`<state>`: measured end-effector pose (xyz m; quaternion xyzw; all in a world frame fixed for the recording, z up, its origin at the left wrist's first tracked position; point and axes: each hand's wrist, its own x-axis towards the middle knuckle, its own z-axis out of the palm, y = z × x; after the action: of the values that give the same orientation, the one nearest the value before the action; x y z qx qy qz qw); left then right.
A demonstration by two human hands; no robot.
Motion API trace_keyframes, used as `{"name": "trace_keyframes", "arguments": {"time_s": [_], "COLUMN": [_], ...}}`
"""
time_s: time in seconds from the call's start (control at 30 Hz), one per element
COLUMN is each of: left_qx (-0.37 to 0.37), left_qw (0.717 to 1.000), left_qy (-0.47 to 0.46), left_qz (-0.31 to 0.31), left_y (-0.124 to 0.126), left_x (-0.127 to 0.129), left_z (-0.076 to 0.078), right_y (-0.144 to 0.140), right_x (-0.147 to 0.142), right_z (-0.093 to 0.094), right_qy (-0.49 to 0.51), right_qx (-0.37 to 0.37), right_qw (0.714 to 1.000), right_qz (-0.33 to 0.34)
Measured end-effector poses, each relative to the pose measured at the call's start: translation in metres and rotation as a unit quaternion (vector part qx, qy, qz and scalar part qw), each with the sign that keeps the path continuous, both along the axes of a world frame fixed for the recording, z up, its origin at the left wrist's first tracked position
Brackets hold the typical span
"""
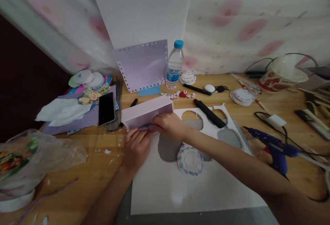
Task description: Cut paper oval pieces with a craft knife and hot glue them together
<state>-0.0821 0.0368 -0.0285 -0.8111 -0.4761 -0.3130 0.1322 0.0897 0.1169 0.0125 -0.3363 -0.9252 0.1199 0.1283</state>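
We see the left hand (138, 146) and the right hand (168, 124) both pressed with closed fingers on the near edge of the pink folded card (147, 114), which stands on the wooden table (85, 170). If we press too hard, the card may bend or slide toward the phone (106, 108).

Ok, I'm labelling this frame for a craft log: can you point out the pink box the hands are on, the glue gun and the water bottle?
pink box (146, 112): head view, on its long side panel.
glue gun (268, 142): head view, on the blue body.
water bottle (174, 67): head view, on the clear middle above the label.
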Motion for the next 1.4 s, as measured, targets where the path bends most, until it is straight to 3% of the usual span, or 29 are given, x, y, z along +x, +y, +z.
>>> {"name": "trace_keyframes", "arguments": {"time_s": [0.13, 0.27, 0.43, 0.53, 0.63, 0.77, 0.9, 1.0, 1.07, 1.2, 1.3, 1.4], "left_qx": [0.002, -0.007, -0.011, -0.011, -0.026, -0.075, -0.083, -0.051, -0.074, -0.197, -0.234, -0.258], "left_qw": [1.0, 1.0, 1.0, 1.0, 0.999, 0.994, 0.994, 0.995, 0.988, 0.955, 0.939, 0.93], "left_qy": [-0.001, -0.001, 0.0, -0.01, -0.021, -0.049, -0.037, -0.077, -0.126, -0.146, -0.173, -0.181], "left_qz": [0.0, -0.005, -0.016, -0.027, -0.04, -0.067, -0.064, -0.033, -0.058, -0.165, -0.185, -0.189], "left_y": [0.0, 0.0, 0.006, 0.014, 0.029, 0.057, 0.067, 0.052, 0.038, 0.022, 0.028, 0.041], "left_x": [-0.001, -0.002, -0.006, -0.01, -0.019, -0.043, -0.053, -0.029, -0.001, 0.054, 0.077, 0.085], "left_z": [-0.001, 0.0, 0.005, 0.009, 0.011, 0.014, 0.029, 0.042, 0.043, 0.023, 0.01, 0.009], "right_y": [-0.001, -0.011, -0.037, -0.053, -0.066, -0.076, -0.08, -0.082, -0.084, -0.086, -0.086, -0.085], "right_x": [0.008, 0.031, 0.08, 0.11, 0.131, 0.139, 0.138, 0.139, 0.14, 0.141, 0.14, 0.139], "right_z": [0.006, 0.02, 0.027, 0.014, -0.01, -0.041, -0.051, -0.051, -0.05, -0.048, -0.046, -0.044], "right_qy": [0.051, 0.166, 0.265, 0.277, 0.27, 0.242, 0.217, 0.221, 0.222, 0.239, 0.253, 0.25], "right_qx": [0.017, 0.012, -0.063, -0.068, -0.058, -0.057, -0.054, -0.06, -0.066, -0.062, -0.049, -0.038], "right_qw": [0.999, 0.986, 0.954, 0.936, 0.928, 0.939, 0.948, 0.947, 0.947, 0.944, 0.942, 0.948], "right_qz": [0.004, -0.016, -0.126, -0.205, -0.251, -0.239, -0.226, -0.226, -0.221, -0.218, -0.213, -0.195]}}
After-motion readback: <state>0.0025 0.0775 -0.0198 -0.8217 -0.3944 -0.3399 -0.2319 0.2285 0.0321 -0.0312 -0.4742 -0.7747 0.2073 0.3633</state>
